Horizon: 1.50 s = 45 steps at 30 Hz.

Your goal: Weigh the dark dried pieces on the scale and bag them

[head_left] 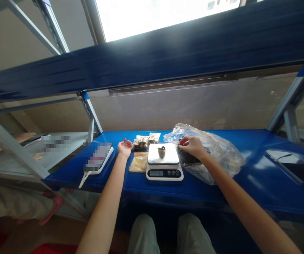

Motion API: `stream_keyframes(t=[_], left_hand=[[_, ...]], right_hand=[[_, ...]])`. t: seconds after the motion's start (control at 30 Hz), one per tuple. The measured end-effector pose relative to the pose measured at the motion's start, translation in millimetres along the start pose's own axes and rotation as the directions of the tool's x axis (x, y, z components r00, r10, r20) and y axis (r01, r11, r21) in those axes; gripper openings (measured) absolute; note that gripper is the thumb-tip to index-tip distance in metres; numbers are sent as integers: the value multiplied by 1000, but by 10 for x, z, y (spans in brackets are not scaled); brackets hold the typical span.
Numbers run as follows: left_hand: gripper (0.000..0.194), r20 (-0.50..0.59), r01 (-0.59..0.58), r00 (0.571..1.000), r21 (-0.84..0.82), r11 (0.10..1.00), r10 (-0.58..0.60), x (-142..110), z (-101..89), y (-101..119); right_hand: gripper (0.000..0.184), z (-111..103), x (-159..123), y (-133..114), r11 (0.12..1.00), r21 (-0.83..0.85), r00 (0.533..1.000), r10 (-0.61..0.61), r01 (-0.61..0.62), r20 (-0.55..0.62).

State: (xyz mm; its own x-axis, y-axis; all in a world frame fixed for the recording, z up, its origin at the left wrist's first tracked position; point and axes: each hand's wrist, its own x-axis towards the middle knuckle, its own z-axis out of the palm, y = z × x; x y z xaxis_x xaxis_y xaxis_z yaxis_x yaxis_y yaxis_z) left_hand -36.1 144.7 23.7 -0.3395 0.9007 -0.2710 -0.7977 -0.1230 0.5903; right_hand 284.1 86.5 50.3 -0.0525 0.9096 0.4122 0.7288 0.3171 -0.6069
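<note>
A white digital kitchen scale [164,165] stands on the blue shelf [220,190] in front of me, with a small brown cup [162,151] on its platform. My left hand [125,147] rests palm up and open to the left of the scale, next to small clear packets of dried pieces [140,142]. My right hand [192,145] sits at the mouth of a large clear plastic bag [220,155] to the right of the scale, its fingers pinched on something dark I cannot make out.
A flat packet of yellowish contents [139,163] lies left of the scale. A phone on a white tablet [98,158] lies further left. A dark device [297,169] lies at the far right. Another person's hand [25,137] rests on a neighbouring shelf. A blue beam [152,60] runs overhead.
</note>
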Motion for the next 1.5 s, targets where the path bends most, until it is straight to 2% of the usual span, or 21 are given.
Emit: stream_keyframes(t=[0.17, 0.3, 0.43, 0.7, 0.93, 1.5], left_hand=[[16, 14, -5, 1000, -2, 1000, 5, 21, -16, -4], [16, 20, -2, 1000, -4, 1000, 2, 33, -26, -7], [15, 28, 7, 1000, -9, 1000, -7, 39, -27, -8], [15, 25, 6, 1000, 15, 1000, -7, 43, -18, -8], [16, 24, 9, 1000, 17, 1000, -10, 60, -20, -10], [15, 26, 12, 1000, 10, 1000, -12, 39, -10, -13]], right_hand=[[17, -20, -25, -152, 985, 157, 995, -55, 68, -84], [22, 12, -84, -342, 924, 342, 980, -125, 171, -154], [23, 110, -167, -472, 881, 400, 962, -184, 252, -200], [23, 231, -250, -518, 888, 291, 934, -325, 356, -151], [22, 214, -269, -540, 943, 127, 951, -298, 306, -77], [26, 220, -275, -554, 916, 125, 924, -382, 382, -22]])
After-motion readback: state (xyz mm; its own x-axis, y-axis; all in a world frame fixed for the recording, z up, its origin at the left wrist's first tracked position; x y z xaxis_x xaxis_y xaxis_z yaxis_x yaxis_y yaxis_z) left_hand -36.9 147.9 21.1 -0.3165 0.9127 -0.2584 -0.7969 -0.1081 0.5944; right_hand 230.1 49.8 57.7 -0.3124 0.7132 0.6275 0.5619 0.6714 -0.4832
